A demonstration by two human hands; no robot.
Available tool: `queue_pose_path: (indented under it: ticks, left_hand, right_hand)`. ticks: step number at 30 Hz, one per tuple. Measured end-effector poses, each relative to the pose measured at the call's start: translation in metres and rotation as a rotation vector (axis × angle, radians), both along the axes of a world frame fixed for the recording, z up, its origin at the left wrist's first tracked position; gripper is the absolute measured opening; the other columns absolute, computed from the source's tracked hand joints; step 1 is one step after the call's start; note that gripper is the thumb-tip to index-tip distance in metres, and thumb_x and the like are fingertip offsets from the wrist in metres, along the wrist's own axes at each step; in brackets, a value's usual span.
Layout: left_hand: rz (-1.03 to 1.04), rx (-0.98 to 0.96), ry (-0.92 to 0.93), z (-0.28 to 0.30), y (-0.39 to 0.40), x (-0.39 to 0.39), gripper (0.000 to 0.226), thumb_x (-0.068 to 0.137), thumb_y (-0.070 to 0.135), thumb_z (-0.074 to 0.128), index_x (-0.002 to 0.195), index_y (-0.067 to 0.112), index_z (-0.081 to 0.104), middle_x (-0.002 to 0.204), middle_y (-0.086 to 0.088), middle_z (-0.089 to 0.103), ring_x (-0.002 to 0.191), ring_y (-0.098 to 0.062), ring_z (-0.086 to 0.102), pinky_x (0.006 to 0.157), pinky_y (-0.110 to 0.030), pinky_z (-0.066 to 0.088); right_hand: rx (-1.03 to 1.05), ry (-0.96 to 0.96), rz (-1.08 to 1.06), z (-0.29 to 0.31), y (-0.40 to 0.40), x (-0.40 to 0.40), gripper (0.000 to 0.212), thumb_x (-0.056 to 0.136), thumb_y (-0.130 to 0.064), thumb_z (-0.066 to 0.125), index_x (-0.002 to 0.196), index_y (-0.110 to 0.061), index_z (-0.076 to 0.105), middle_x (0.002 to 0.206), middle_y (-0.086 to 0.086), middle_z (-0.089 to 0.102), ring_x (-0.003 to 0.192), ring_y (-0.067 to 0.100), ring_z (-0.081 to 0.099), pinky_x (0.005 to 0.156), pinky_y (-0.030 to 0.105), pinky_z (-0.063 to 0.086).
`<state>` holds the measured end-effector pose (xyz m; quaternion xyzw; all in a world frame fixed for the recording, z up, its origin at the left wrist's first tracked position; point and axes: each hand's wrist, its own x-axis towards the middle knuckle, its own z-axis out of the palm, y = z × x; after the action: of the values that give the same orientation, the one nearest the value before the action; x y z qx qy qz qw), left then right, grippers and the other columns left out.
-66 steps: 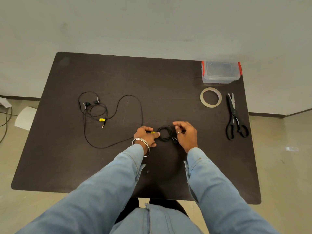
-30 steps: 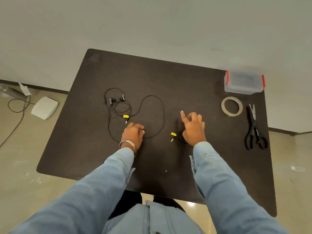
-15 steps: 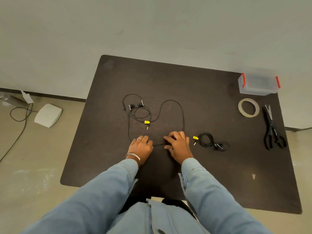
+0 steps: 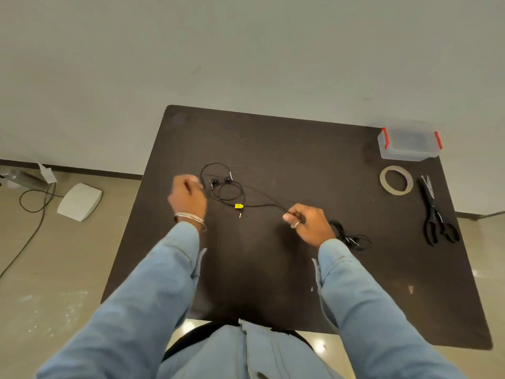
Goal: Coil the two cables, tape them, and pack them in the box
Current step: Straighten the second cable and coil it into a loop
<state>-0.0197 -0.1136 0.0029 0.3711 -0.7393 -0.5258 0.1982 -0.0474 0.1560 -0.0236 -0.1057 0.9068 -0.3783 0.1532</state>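
A loose black earphone cable [image 4: 229,191] with a yellow tag lies spread on the dark table [image 4: 273,283]. My right hand [image 4: 308,224] pinches a stretch of this cable and lifts it off the table. My left hand [image 4: 188,199] is blurred at the cable's left side, fingers curled; whether it holds the cable is unclear. A second black cable [image 4: 352,237], coiled, lies just right of my right wrist. The clear box [image 4: 410,144] with red clips stands at the far right corner. A tape roll [image 4: 396,179] lies in front of it.
Black scissors [image 4: 437,217] lie at the table's right edge, next to the tape roll. On the floor to the left are a white flat device [image 4: 79,201] and a dark wire [image 4: 30,214].
The coiled cable was set down at the right. Both hands moved left to the loose cable; the right hand took hold of it and lifted it, the left hand rose to its left end.
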Motion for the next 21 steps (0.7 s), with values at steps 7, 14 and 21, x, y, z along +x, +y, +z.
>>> queue_pose_path:
  ticks: [7,14,21]
  left_hand:
    - [-0.069,-0.368,-0.405,0.039,-0.011,0.004,0.025,0.091,0.018,0.055,0.113,0.007,0.062,0.117,-0.019,0.059,0.107,-0.033,0.054,0.089,-0.040,0.045]
    - [-0.612,-0.249,0.034,0.070,0.061,0.013,0.008,0.087,0.015,0.062,0.088,0.013,0.070,0.080,-0.004,0.069,0.069,-0.006,0.064,0.072,-0.027,0.051]
    - [-0.847,-0.128,0.005,0.076,0.087,0.011,0.019,0.096,0.017,0.050,0.099,0.013,0.069,0.086,0.007,0.070,0.082,-0.001,0.065,0.082,-0.014,0.047]
  right_hand:
    - [-0.479,-0.058,-0.185,0.064,-0.006,-0.025,0.018,0.093,-0.019,0.057,0.082,-0.018,0.071,0.054,-0.008,0.046,0.052,0.015,0.042,0.049,0.028,0.041]
    - [-0.804,-0.371,-0.084,0.124,-0.038,-0.027,0.023,0.097,-0.017,0.052,0.087,-0.002,0.067,0.056,0.002,0.035,0.047,0.009,0.029,0.044,0.022,0.028]
    - [-1.238,-0.697,-0.164,0.176,-0.047,-0.042,0.023,0.100,-0.008,0.039,0.093,-0.002,0.060,0.068,0.010,0.063,0.055,0.016,0.058,0.064,0.031,0.058]
